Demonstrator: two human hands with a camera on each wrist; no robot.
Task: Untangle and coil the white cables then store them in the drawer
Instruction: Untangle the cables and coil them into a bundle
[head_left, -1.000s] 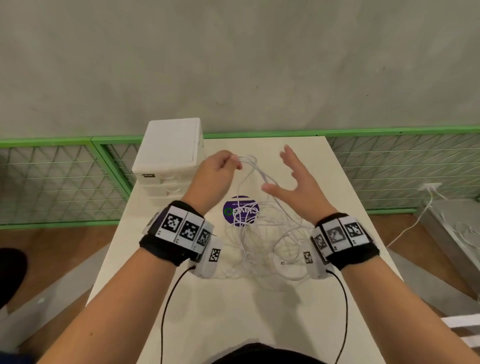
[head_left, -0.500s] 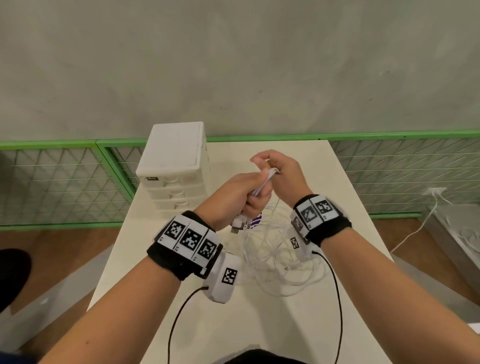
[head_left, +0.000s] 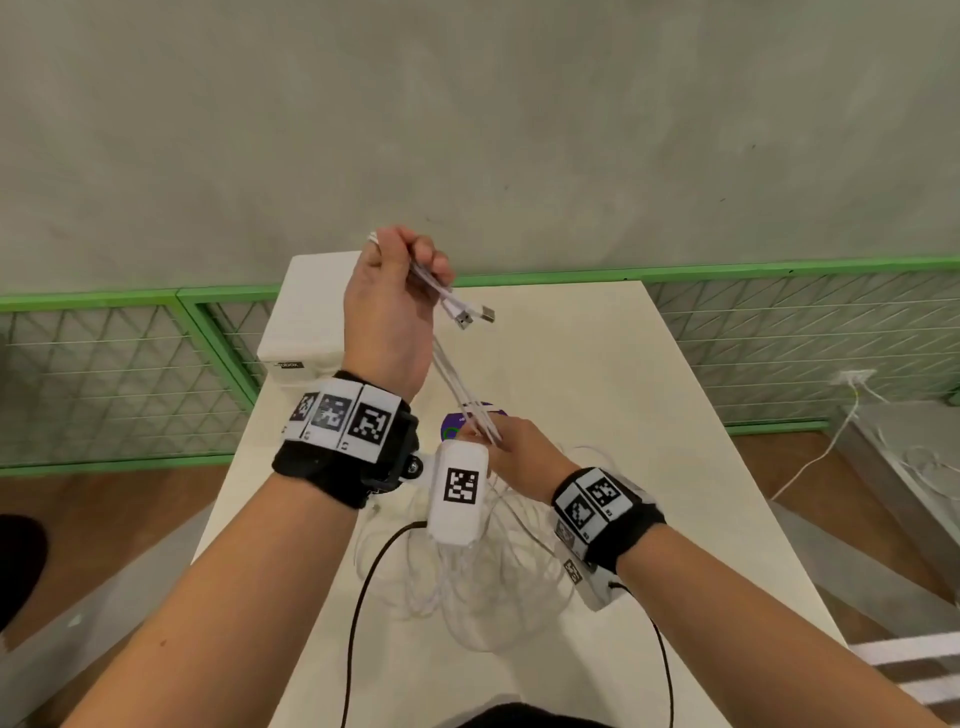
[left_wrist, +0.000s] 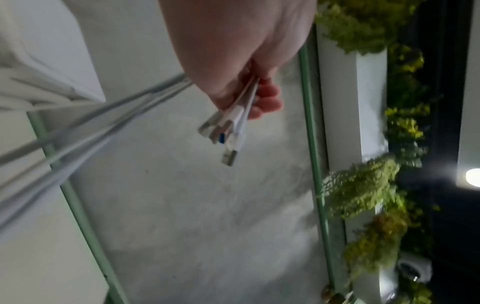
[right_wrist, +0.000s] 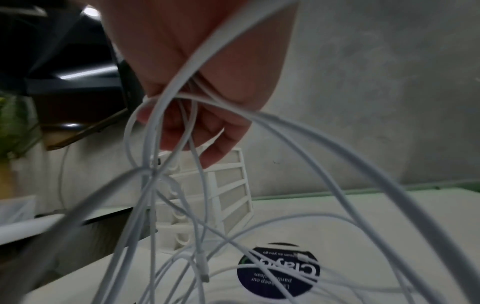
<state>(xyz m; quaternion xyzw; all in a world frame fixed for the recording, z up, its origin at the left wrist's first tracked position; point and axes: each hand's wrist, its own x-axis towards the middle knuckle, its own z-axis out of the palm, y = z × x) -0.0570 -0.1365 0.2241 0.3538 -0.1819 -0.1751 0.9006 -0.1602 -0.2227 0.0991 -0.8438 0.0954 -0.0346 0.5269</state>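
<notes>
A person stands at a pale tabletop (head_left: 649, 415) set against a grey wall, both forearms reaching forward, each wrist wearing a black band with square black-and-white markers. The left hand (head_left: 387, 306) is raised above the tabletop, its fingers curled tightly around a bundle of white cables (head_left: 457, 384); several metal plugs (head_left: 475, 315) stick out just past the fingers, seen up close in the left wrist view (left_wrist: 226, 133). From that hand the cables run taut, down and to the right, into the right hand (head_left: 519, 457), which is lower and closes around the same strands. Below the right hand the rest of the cables fall in loose tangled loops (head_left: 467, 587) on the tabletop, partly covering a round dark sticker (right_wrist: 279, 271). A small white drawer unit (head_left: 306, 322) stands at the back left of the tabletop, its drawers closed (right_wrist: 228, 197). A green mesh fence (head_left: 119, 374) runs behind the tabletop.
</notes>
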